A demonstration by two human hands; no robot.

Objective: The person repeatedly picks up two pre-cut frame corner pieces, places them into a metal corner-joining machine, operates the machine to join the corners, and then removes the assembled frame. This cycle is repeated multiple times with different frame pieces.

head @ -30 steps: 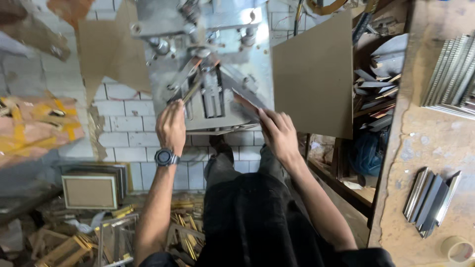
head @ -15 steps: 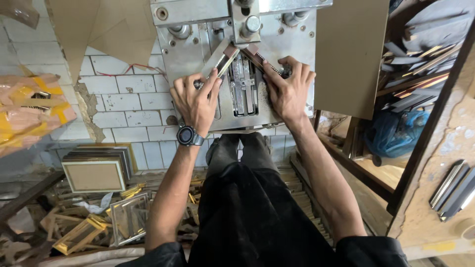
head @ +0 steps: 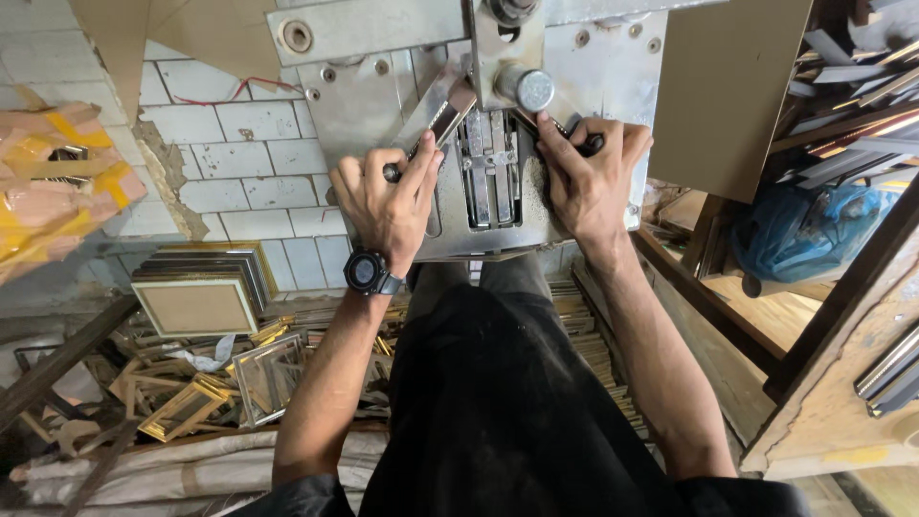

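Seen from above, a person stood at a grey metal machine (head: 383,124) fixed against a white tiled wall (head: 239,163). The left hand (head: 388,196), with a dark wristwatch (head: 369,272) on its wrist, was closed around a dark strip of frame moulding (head: 436,129) that slanted up toward the machine's centre. The right hand (head: 589,177) was clenched on a second moulding strip (head: 565,134), mostly hidden under its fingers, slanting the opposite way. Both strips lay on the machine's plate, meeting near the upright metal cylinder (head: 525,88).

To the right, open wooden shelves (head: 823,316) held loose lengths of moulding and a blue plastic bag (head: 814,230). On the floor to the left lay a stack of finished frames (head: 196,302) and a heap of gold-coloured frame pieces (head: 191,402).

Compared with half a second before, both hands sat a little higher on the plate and the strips' ends lay closer to the cylinder; the view had also drawn nearer.
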